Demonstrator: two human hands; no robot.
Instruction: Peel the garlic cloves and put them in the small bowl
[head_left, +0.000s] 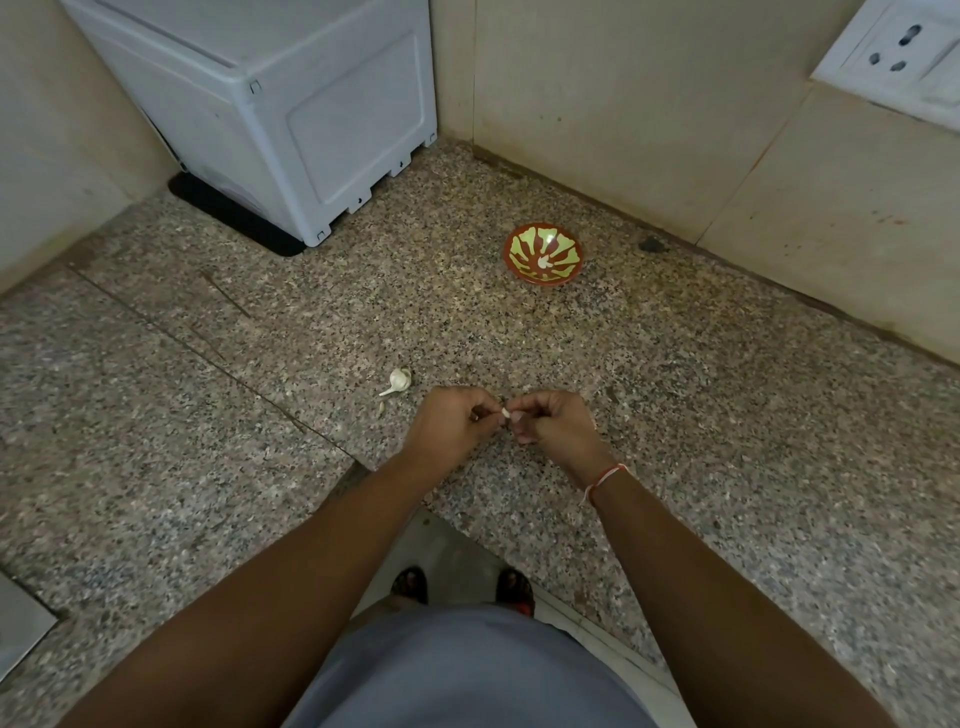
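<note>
Hands, left hand (451, 423) and right hand (551, 423), pinch one garlic clove (505, 413) between fingertips above the granite tabletop (675, 415), needing gentle nail-picking before reaching the small bowl (543, 253) well beyond.

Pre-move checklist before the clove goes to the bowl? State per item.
1. Clove held: ok. The left hand and right hand both pinch the garlic clove between them.
2. Clove fully peeled: cannot tell. Only a small white tip shows between the fingers.
3. Small bowl upright and reachable: ok. It stands on the countertop, ahead and to the right of the hands.
4. Bowl has room: ok. Only a few white pieces lie in it.
5. Path from hands to bowl: ok. Nothing stands on the counter between them.
6. More garlic left: ok. The garlic bulb lies left of the hands.
</note>
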